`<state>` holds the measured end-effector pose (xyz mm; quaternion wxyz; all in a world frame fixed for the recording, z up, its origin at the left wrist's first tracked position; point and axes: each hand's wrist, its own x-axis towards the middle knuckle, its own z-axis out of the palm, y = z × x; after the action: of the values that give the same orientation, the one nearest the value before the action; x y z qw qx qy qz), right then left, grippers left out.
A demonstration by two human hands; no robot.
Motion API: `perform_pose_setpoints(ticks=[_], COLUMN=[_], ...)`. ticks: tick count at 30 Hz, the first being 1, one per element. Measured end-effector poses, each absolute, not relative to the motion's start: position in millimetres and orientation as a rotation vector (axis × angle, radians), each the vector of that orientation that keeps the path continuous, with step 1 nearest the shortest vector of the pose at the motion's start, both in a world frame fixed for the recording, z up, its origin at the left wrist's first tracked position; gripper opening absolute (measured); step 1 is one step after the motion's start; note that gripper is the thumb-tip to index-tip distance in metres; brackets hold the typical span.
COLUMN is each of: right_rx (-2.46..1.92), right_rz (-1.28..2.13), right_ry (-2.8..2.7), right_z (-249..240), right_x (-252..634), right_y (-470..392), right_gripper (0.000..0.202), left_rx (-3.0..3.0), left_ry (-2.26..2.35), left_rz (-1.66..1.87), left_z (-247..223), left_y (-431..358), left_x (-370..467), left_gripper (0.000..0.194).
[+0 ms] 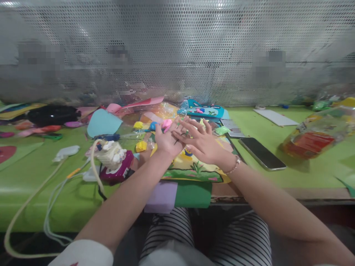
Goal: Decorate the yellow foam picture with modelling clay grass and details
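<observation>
My left hand (pixel 169 139) is palm up with its fingers apart, over a yellow and green decorated picture (pixel 180 173). Thin dark green strands (pixel 181 136) lie on its palm. Above them, my right hand (pixel 203 143) is palm down, fingers spread, its fingertips over the left palm and fingers. Whether the fingertips touch the strands is hard to make out. Lumps of yellow clay (pixel 141 146), blue clay (pixel 153 126) and pink clay (pixel 166 123) lie beyond and left of my left hand. Light green clay (pixel 222 130) sits past my right hand.
A black phone (pixel 262 153) and a bottle of red-labelled liquid (pixel 310 138) are on the right. Left of my arms are a power adapter (pixel 111 154) with cables (pixel 52 192) and a light blue paper piece (pixel 103 123). A perforated metal screen (pixel 177 48) stands behind the green table (pixel 30 188).
</observation>
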<state>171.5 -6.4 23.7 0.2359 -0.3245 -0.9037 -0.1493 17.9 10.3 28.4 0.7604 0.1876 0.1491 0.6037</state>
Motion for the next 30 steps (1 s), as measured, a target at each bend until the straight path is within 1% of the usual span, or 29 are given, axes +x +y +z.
perform_pose_setpoints(ticks=[5, 11, 16, 22, 30], right_rx=[-0.897, -0.909, -0.802, -0.755, -0.751], right_rz=[-0.427, -0.437, -0.412, -0.345, -0.303], right_ry=[-2.513, -2.52, -2.508, -2.549, -2.551], right_z=[23.7, 22.3, 25.1, 25.1, 22.7], right_x=[172.1, 171.3, 173.7, 167.2, 168.4], right_y=[-5.9, -4.8, -5.4, -8.9, -6.6], right_gripper=[0.054, 0.053, 0.056, 0.053, 0.06], left_rx=[0.485, 0.478, 0.46, 0.489, 0.463], left_ry=[0.284, 0.241, 0.257, 0.227, 0.197], left_rz=[1.316, 1.284, 1.288, 1.31, 1.328], left_z=[23.6, 23.8, 27.4, 22.5, 22.0], left_y=[12.6, 13.3, 12.7, 15.6, 18.2], left_x=[17.4, 17.8, 13.7, 16.5, 14.3], left_gripper=[0.082, 0.08, 0.084, 0.085, 0.085])
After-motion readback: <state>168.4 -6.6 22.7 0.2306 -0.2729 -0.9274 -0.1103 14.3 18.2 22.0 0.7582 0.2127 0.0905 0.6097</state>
